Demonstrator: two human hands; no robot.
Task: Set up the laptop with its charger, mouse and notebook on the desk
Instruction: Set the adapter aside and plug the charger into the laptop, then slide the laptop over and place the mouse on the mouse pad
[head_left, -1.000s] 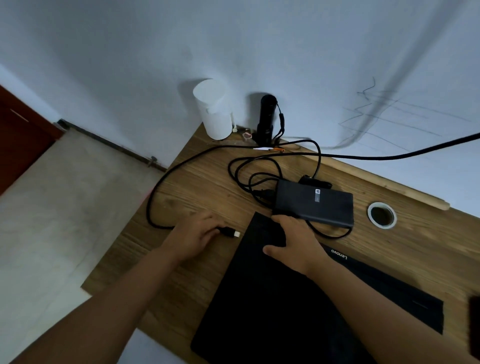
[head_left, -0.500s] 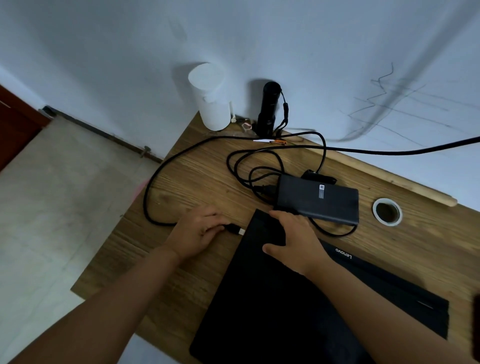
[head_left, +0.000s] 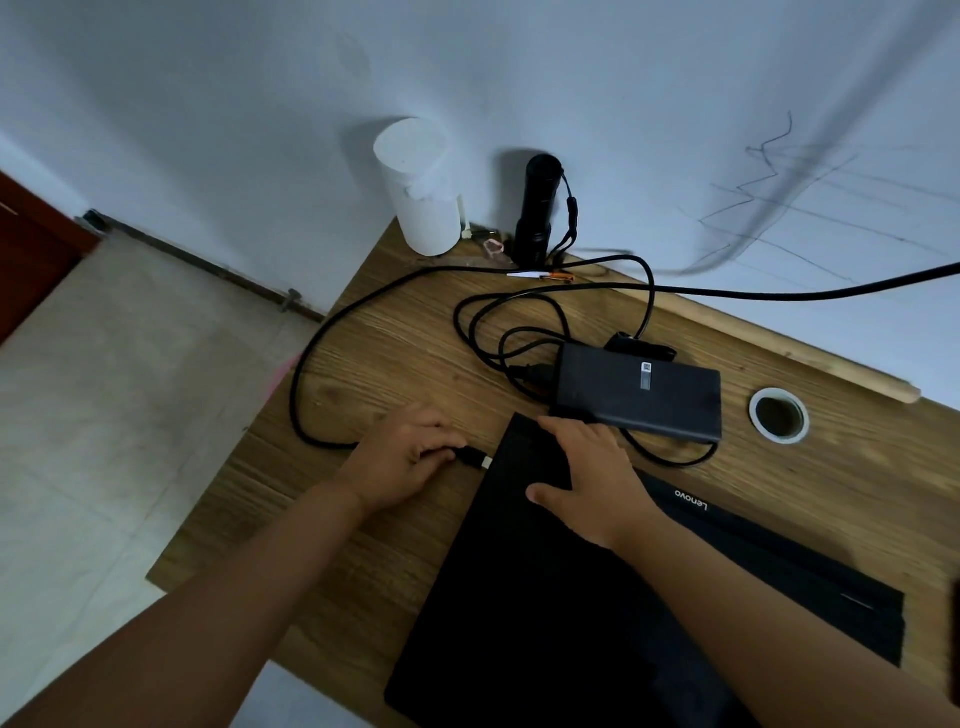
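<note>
Head view: left hand (head_left: 400, 462) pinches charger plug (head_left: 474, 459); right hand (head_left: 587, 475) flat, hiding laptop (head_left: 545, 613) corner.

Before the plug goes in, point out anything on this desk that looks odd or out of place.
The laptop lies askew, its near corner past the desk edge. The charger cable loops beyond the desk's left edge. Dark scribbles mark the wall. Nothing looks spilled or broken.
</note>
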